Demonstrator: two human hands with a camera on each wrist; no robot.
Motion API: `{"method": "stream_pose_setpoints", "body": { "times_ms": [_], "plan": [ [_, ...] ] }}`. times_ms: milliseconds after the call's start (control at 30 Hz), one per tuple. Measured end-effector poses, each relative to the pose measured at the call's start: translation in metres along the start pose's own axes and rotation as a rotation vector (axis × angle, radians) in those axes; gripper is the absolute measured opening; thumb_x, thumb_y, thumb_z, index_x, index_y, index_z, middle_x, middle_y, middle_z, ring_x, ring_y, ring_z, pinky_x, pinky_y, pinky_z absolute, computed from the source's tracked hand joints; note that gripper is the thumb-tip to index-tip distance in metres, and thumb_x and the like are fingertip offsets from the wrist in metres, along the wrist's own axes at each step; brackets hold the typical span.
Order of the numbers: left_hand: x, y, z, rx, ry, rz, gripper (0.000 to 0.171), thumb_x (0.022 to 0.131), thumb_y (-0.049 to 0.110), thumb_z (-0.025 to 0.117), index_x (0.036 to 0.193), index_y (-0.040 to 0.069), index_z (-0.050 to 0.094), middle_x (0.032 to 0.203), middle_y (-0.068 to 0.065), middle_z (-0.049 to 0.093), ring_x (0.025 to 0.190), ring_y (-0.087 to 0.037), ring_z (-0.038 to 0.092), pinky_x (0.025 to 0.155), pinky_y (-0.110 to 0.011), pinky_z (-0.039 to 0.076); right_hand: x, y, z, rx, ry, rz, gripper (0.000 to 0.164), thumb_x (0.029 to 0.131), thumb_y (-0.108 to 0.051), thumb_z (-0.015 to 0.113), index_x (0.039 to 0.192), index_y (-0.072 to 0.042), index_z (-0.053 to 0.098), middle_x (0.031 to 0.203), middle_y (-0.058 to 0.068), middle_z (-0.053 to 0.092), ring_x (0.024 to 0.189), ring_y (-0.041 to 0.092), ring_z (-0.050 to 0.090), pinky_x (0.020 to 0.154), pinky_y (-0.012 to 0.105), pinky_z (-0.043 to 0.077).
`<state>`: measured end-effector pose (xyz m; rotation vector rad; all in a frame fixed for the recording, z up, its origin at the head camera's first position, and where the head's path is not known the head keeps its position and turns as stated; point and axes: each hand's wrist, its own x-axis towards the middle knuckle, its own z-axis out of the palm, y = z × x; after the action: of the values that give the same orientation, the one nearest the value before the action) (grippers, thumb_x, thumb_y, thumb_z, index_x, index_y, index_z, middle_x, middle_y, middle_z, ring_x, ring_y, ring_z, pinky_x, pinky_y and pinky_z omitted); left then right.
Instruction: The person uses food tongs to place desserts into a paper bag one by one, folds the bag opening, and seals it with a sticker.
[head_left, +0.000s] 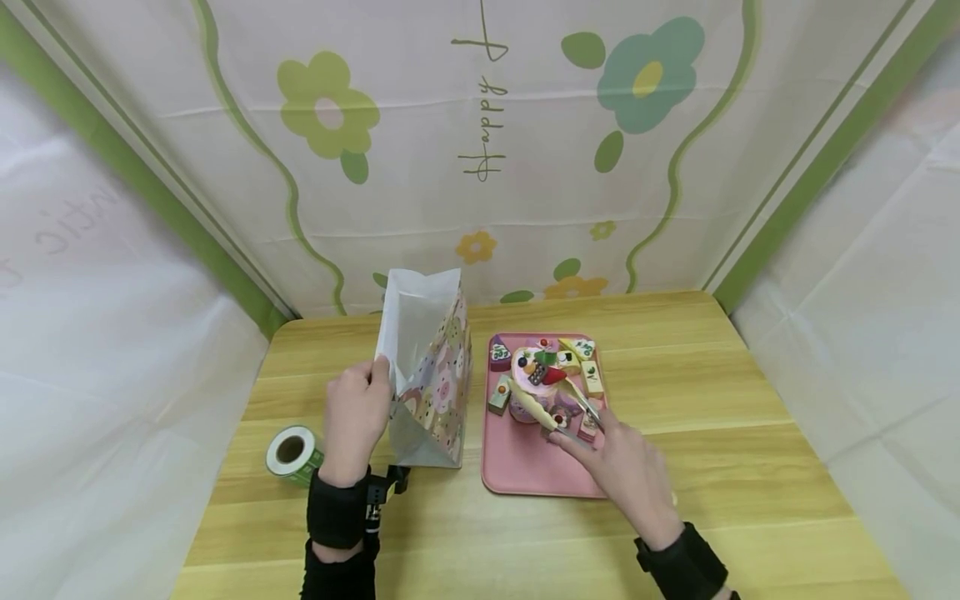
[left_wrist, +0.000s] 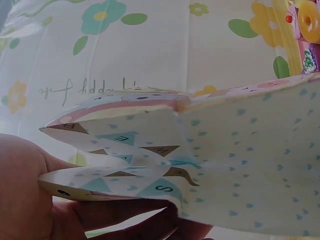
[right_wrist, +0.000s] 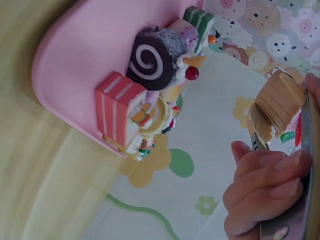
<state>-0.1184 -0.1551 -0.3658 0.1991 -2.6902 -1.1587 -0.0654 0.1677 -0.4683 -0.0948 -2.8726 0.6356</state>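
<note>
My left hand (head_left: 358, 412) grips the near-left edge of an upright white paper bag (head_left: 442, 379) printed with cartoon figures. The bag's mouth gapes upward, and its inside shows blue hearts in the left wrist view. My right hand (head_left: 633, 475) holds metal tongs (head_left: 583, 400) with pale tips, over a pink tray (head_left: 532, 479) of miniature cakes. The tongs' tips are spread about a round pink cake (head_left: 525, 371) topped with a strawberry (head_left: 555, 376). Whether they touch it cannot be told. A dark swirl cake roll (right_wrist: 150, 62) and a pink layered cake (right_wrist: 115, 110) lie on the tray.
A roll of green-sided labels (head_left: 292, 450) lies on the wooden table (head_left: 712, 400), left of my left hand. The bag stands just left of the tray. A flower-printed cloth (head_left: 420, 192) hangs behind the table, with white cloth at both sides.
</note>
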Motion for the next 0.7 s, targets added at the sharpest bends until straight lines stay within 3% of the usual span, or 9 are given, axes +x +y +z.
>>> {"method": "stream_pose_setpoints", "body": {
  "times_ms": [167, 367, 600, 700],
  "plan": [
    [0.0, 0.0, 0.001, 0.004, 0.008, 0.005, 0.051, 0.106, 0.032, 0.04, 0.061, 0.009, 0.043, 0.056, -0.007, 0.04, 0.046, -0.024, 0.038, 0.044, -0.033, 0.031, 0.005, -0.002, -0.004, -0.005, -0.003, -0.009, 0.091, 0.071, -0.088, 0.052, 0.109, -0.005, 0.064, 0.054, -0.002, 0.034, 0.04, 0.013, 0.03, 0.038, 0.03, 0.021],
    [0.0, -0.001, 0.001, -0.006, -0.009, -0.003, 0.051, 0.106, 0.035, 0.038, 0.07, 0.005, 0.057, 0.061, -0.009, 0.052, 0.047, -0.023, 0.044, 0.043, -0.033, 0.034, 0.011, -0.006, -0.011, -0.034, 0.028, -0.062, 0.091, 0.073, -0.086, 0.052, 0.108, -0.002, 0.063, 0.053, -0.003, 0.031, 0.04, 0.011, 0.028, 0.037, 0.029, 0.021],
    [0.0, -0.001, 0.0, -0.01, -0.014, -0.008, 0.05, 0.106, 0.035, 0.038, 0.074, 0.005, 0.061, 0.066, -0.01, 0.057, 0.05, -0.023, 0.047, 0.045, -0.033, 0.036, 0.026, -0.017, -0.029, -0.09, 0.145, -0.193, 0.074, 0.077, -0.078, 0.059, 0.086, -0.004, 0.057, 0.052, -0.004, 0.029, 0.039, 0.009, 0.025, 0.035, 0.027, 0.021],
    [0.0, -0.002, 0.0, -0.014, -0.014, -0.014, 0.05, 0.106, 0.035, 0.037, 0.074, 0.005, 0.06, 0.067, -0.01, 0.057, 0.05, -0.022, 0.046, 0.045, -0.033, 0.035, 0.034, -0.025, -0.04, -0.099, 0.191, -0.238, 0.076, 0.078, -0.076, 0.061, 0.095, -0.002, 0.062, 0.051, -0.005, 0.028, 0.038, 0.009, 0.023, 0.033, 0.027, 0.02]
  ]
}}
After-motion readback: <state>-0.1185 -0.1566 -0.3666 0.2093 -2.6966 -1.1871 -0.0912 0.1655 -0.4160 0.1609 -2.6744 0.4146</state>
